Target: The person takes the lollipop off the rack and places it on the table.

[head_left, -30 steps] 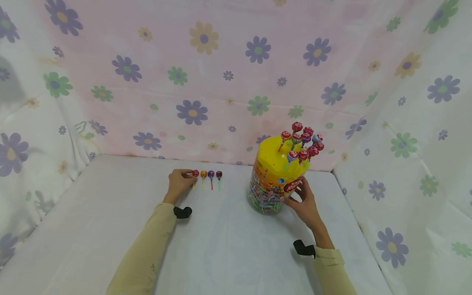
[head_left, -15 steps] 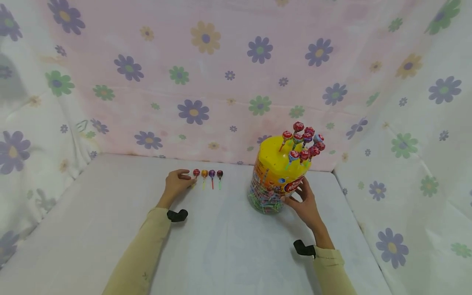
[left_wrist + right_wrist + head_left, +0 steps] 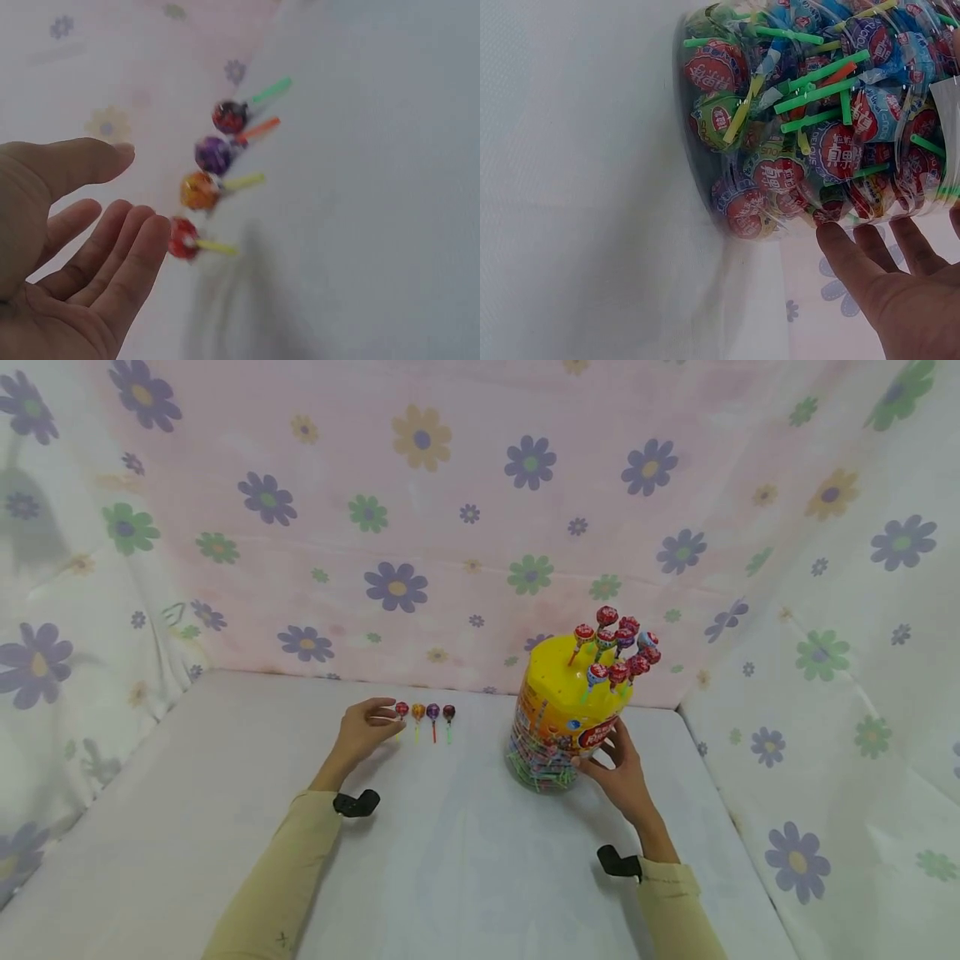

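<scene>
Four is avoided here: several lollipops lie in a row on the white table, among them a red one (image 3: 402, 709), an orange one (image 3: 418, 712), a purple one (image 3: 432, 712) and a dark one (image 3: 449, 712). My left hand (image 3: 360, 733) is beside the red lollipop, thumb and fingers apart with nothing between them; in the left wrist view a fingertip overlaps that candy's edge. My right hand (image 3: 621, 783) holds the lower right side of a clear lollipop jar (image 3: 542, 735), thumb in front and fingers behind. Wrapped lollipops (image 3: 836, 150) fill the jar.
The jar's yellow lid (image 3: 551, 664) bears several upright lollipops (image 3: 617, 672) toward its right side. Behind the white table (image 3: 450, 843) hangs a pink flowered cloth (image 3: 465, 568), with pale flowered cloth at both sides.
My left hand has let go of the red lollipop and drawn slightly back to the left, its fingers spreading. My right hand keeps its place on the jar.
</scene>
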A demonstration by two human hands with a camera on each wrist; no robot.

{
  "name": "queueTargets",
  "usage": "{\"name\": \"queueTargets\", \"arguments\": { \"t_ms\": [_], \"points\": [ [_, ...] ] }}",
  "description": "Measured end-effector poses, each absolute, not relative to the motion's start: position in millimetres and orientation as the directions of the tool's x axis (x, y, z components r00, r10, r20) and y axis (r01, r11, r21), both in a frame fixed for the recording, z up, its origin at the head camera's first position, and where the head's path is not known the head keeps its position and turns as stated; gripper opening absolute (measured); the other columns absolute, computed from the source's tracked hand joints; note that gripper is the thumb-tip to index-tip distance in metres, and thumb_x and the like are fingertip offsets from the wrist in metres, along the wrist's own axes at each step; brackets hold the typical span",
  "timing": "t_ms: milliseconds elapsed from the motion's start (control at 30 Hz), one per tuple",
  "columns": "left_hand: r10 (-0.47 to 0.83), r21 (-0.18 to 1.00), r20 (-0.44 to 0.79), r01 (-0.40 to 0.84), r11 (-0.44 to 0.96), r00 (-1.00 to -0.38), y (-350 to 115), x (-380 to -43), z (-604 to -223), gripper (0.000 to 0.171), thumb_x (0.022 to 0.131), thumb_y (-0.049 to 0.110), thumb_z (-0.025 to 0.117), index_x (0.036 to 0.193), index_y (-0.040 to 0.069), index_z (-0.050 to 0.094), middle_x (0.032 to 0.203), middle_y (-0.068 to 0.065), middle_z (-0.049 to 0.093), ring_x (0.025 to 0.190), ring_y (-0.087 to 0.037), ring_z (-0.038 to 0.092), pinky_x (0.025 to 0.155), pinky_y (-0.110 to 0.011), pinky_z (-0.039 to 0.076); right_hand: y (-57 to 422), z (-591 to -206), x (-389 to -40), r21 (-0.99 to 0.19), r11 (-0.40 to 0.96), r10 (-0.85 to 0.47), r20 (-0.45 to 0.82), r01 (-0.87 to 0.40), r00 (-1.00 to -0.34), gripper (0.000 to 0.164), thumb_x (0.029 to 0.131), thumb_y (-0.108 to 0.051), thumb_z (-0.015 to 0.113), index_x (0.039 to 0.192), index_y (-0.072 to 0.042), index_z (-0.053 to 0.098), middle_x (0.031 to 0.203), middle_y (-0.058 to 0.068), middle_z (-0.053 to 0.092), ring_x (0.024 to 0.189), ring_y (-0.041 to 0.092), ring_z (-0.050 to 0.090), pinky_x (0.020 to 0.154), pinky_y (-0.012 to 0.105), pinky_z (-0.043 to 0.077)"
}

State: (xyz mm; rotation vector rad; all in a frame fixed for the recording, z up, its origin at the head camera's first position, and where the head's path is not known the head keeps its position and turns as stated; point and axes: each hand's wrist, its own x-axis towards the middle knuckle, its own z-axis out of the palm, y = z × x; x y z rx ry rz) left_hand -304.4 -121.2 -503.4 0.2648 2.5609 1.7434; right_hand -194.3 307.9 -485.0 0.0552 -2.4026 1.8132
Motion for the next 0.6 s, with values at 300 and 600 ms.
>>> {"name": "queueTargets", "arguments": {
  "t_ms": [300,600],
  "points": [
    [0.273,0.915,0.288,0.347,0.205,-0.918,-83,-287,-457,0.042,0.094,0.004,0.071,0.134,-0.004,0.061,0.116,-0.028,0.068,0.105,-0.041,0.069,0.08,-0.015,0.054,306,-481,-195,-0.956,0.281,0.054,0.109,-0.09,-0.993,0.097,0.093,-0.014,0.076,0.164,-0.027,0.012,0.164,0.015,0.029,0.147,0.042,0.034,0.116,0.06,0.036],
    [0.354,0.899,0.402,0.437,0.023,-0.845,-26,-272,-410,0.04,0.091,0.001,0.074,0.13,-0.001,0.064,0.116,-0.027,0.067,0.1,-0.032,0.069,0.086,-0.027,0.061,305,-481,-193,-0.955,0.277,0.049,0.12,-0.102,-0.992,0.096,0.093,-0.016,0.076,0.164,-0.027,0.013,0.164,0.015,0.029,0.146,0.043,0.034,0.116,0.062,0.035]
  ]
}}
